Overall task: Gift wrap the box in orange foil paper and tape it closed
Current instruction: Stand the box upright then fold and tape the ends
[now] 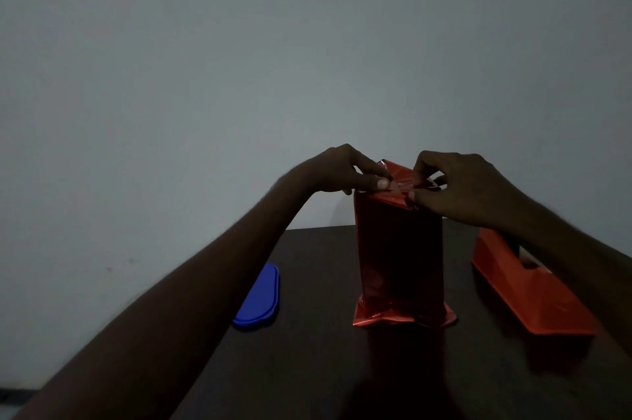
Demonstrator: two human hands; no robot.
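The box [400,255], wrapped in orange foil paper, stands upright on the dark table [325,368], with loose foil flaring out at its base. At the top end both hands work the folded foil flap [398,188]. My left hand [338,169] pinches the flap's left side between thumb and fingers. My right hand [458,187] pinches the right side, fingers curled over the top edge. A shiny strip, perhaps tape, lies between the two thumbs; I cannot tell for sure in the dim light.
An orange tape dispenser [526,289] sits to the right of the box, partly under my right forearm. A blue oval lid [258,298] lies to the left, near the table's edge. A plain grey wall stands behind.
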